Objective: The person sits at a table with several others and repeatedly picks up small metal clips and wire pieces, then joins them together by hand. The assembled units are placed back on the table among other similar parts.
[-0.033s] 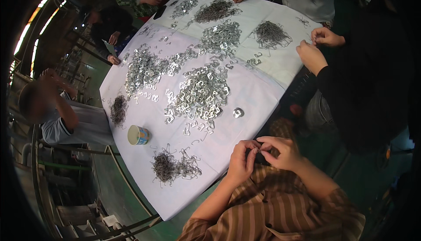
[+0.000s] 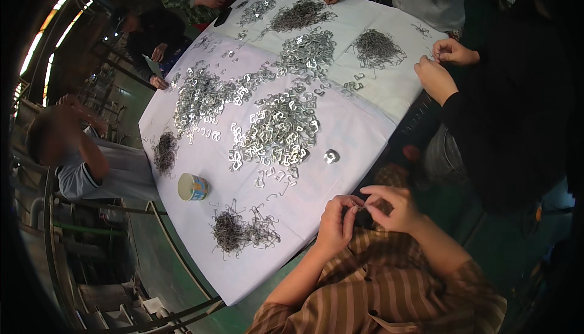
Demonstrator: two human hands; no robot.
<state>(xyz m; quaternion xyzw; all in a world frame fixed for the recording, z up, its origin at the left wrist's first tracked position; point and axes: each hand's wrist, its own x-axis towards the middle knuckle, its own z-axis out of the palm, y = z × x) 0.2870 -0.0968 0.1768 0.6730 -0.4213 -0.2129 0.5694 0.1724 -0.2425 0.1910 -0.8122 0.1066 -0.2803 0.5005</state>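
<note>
My left hand [image 2: 338, 224] is closed in a pinch, just off the table's near edge in front of my striped shirt. Between its fingertips shows a small thin metal piece [image 2: 361, 208], too small to make out fully. Meeting it from the right, my right hand [image 2: 395, 209] has its thumb at the same piece, its index finger arched above. On the white-covered table [image 2: 292, 209] lie a pile of shiny flat metal clips [image 2: 280, 128] and, at the near left, a tangle of dark wire hooks [image 2: 234, 232]. A small round shiny metal object [image 2: 331, 156] sits near my hands.
A paper cup [image 2: 192, 187] stands at the left side. More clip heaps [image 2: 201, 97] and wire heaps [image 2: 378, 48] are spread farther back. At the right edge a co-worker's hands [image 2: 441, 69] are at work; other people stand around the far and left sides.
My right hand has shifted slightly, its index finger lifting a little and its fingers spreading from the left fingertips. My left hand stays nearly in place.
</note>
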